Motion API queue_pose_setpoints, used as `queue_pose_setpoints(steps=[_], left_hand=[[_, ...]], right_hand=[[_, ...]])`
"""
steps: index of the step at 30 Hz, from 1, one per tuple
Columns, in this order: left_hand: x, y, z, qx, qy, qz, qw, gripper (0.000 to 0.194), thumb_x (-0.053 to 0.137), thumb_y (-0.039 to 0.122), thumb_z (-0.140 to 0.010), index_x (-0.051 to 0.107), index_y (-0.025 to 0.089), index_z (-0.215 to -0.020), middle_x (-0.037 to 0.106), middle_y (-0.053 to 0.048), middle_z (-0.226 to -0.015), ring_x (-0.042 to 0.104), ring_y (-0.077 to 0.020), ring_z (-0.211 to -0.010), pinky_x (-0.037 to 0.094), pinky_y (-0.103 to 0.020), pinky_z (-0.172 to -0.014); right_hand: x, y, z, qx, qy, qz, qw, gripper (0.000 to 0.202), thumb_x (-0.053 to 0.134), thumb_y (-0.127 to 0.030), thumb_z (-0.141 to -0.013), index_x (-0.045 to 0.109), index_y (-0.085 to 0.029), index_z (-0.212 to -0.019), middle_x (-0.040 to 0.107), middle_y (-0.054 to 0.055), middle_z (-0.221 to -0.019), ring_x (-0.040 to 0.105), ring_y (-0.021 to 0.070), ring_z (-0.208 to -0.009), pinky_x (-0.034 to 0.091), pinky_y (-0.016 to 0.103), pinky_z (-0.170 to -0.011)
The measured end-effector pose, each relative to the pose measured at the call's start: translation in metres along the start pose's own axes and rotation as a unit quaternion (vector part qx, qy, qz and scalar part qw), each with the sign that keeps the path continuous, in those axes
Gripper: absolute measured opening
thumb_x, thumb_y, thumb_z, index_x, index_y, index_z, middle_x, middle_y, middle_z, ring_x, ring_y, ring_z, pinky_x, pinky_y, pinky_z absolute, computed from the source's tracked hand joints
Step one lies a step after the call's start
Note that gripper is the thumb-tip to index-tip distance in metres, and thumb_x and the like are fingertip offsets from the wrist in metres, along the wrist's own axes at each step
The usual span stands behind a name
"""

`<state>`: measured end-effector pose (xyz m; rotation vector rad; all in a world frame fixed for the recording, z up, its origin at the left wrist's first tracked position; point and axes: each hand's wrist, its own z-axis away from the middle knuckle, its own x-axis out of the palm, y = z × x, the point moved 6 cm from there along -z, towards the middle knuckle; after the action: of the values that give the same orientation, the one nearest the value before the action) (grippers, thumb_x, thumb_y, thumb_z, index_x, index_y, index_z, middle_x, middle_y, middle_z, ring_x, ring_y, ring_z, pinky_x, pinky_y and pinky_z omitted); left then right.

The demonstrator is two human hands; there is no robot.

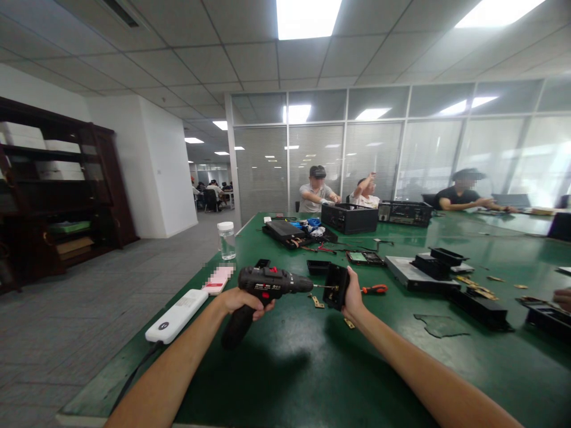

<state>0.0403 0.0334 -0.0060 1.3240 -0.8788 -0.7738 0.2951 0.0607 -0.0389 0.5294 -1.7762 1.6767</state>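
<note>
My left hand [250, 302] is wrapped round the grip of a black cordless drill [267, 282], which points to the right. Its long thin bit reaches into the open side of a black box-shaped part [335, 286]. That part is gripped from its right side by my right hand [353, 292], above the table. Small brass-coloured pieces are visible inside the part near the bit's tip. Just right of my right hand lies an orange-handled screwdriver [375, 289]. A small brass-coloured bracket [317, 302] rests on the green table [285, 380] below the bit.
A white power strip [176, 316], a phone [220, 278] and a clear jar [227, 242] line the left edge. Black housings [479, 306], a silver case [413, 274] and a clear sheet [441, 326] lie right. Several people sit beyond; a person's hand [562, 298] shows far right.
</note>
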Motion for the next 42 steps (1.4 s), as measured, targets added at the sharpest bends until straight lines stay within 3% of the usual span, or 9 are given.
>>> queue_pose_setpoints(steps=[42], left_hand=[[-0.0011,-0.0018,-0.0013,0.003,-0.002,-0.008,1.0,0.037,0.063,0.017,-0.058,0.056,0.008,-0.093,0.052,-0.007,-0.08,0.045,-0.0092,-0.053,0.036,-0.023,-0.05]], right_hand=[[0.0011,0.0013,0.0014,0.011,-0.015,-0.001,1.0,0.037,0.047,-0.058,-0.068,0.057,-0.021,-0.068,0.055,-0.001,-0.049,0.05,0.0158,-0.042,0.041,0.028,-0.041]])
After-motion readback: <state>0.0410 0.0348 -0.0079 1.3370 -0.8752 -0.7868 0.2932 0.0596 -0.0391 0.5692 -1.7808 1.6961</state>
